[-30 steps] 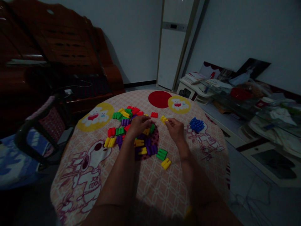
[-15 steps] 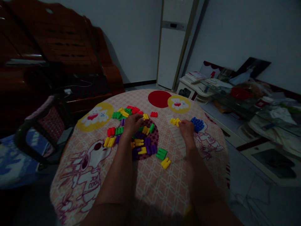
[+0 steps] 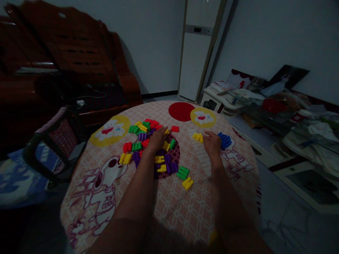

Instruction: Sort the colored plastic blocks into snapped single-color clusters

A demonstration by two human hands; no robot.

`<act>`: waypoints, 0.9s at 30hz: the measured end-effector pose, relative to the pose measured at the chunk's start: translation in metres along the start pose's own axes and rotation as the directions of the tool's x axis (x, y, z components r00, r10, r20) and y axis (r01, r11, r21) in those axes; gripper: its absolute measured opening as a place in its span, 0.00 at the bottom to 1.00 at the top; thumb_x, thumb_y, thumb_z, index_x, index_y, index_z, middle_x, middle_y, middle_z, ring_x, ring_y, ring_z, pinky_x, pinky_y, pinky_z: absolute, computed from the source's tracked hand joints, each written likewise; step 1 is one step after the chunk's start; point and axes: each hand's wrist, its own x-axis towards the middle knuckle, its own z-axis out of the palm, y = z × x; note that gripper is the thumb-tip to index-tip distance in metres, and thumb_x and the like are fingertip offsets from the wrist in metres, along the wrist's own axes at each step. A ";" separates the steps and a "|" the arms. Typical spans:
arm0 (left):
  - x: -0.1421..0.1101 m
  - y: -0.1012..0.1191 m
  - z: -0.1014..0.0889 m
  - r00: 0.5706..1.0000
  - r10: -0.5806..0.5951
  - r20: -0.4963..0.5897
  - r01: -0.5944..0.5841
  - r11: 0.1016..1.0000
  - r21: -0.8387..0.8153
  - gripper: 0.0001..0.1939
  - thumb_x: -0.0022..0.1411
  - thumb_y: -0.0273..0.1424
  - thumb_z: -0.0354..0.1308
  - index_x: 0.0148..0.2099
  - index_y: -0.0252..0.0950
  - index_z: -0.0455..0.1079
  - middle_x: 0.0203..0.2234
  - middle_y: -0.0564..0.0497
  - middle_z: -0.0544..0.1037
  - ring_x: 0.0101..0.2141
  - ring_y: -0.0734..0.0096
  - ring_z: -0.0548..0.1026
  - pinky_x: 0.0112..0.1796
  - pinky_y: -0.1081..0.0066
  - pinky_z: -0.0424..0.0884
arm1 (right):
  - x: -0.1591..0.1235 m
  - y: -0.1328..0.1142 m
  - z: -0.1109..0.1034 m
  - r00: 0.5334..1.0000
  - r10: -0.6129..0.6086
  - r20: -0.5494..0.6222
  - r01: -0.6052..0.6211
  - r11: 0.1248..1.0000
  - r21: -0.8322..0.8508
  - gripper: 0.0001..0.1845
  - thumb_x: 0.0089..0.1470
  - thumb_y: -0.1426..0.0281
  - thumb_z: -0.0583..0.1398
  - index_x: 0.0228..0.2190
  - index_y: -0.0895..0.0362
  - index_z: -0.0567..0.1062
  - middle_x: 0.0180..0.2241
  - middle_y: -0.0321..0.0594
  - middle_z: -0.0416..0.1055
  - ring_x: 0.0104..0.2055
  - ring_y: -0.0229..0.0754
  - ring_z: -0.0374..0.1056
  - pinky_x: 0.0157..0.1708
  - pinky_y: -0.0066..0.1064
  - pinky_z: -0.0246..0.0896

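Note:
A round table under a pink cartoon-print cloth (image 3: 169,208) carries a scatter of plastic toy blocks (image 3: 148,148) in yellow, green, red and purple. My left hand (image 3: 158,138) lies on top of that scatter with its fingers stretched out flat. My right hand (image 3: 212,143) rests on the cloth with loosely spread fingers and holds nothing. A small cluster of yellow blocks (image 3: 197,137) sits just left of its fingertips, and a stack of blue blocks (image 3: 225,140) lies just to its right. A single red block (image 3: 174,128) sits beyond the scatter.
A green block (image 3: 183,172) and a yellow block (image 3: 188,183) lie closer to me on the cloth. A chair (image 3: 50,141) stands left of the table, dark wooden furniture behind it. A white door (image 3: 196,49) and cluttered low shelves (image 3: 265,106) are to the right.
My right hand carried yellow blocks rightwards, set them down beside the blue stack and let go. My left hand stayed on the block scatter, its fingers now flatter.

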 end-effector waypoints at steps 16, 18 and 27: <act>0.001 0.010 -0.005 0.985 -0.169 0.017 0.168 0.985 0.050 0.15 0.55 0.27 0.62 0.47 0.33 0.75 0.44 0.40 0.78 0.46 0.55 0.76 0.47 0.63 0.70 | 0.001 0.001 0.001 0.991 0.063 -0.114 -0.040 0.980 0.197 0.20 0.51 0.66 0.53 0.38 0.61 0.81 0.34 0.49 0.81 0.36 0.49 0.75 0.37 0.36 0.68; 0.001 0.010 -0.007 0.981 -0.191 0.018 0.191 0.982 0.014 0.13 0.54 0.28 0.62 0.44 0.33 0.76 0.41 0.42 0.79 0.43 0.56 0.76 0.45 0.63 0.70 | 0.001 0.000 0.000 0.991 0.083 -0.104 -0.059 0.976 0.211 0.20 0.50 0.66 0.54 0.38 0.60 0.81 0.34 0.49 0.80 0.35 0.49 0.74 0.37 0.37 0.68; -0.003 0.021 -0.022 0.959 -0.283 0.018 0.243 0.788 -0.566 0.09 0.48 0.32 0.65 0.33 0.35 0.72 0.26 0.51 0.78 0.29 0.67 0.75 0.32 0.70 0.69 | 0.000 -0.011 -0.005 0.987 0.152 -0.059 -0.123 0.932 0.341 0.21 0.49 0.62 0.56 0.38 0.61 0.80 0.34 0.47 0.80 0.32 0.45 0.74 0.32 0.34 0.69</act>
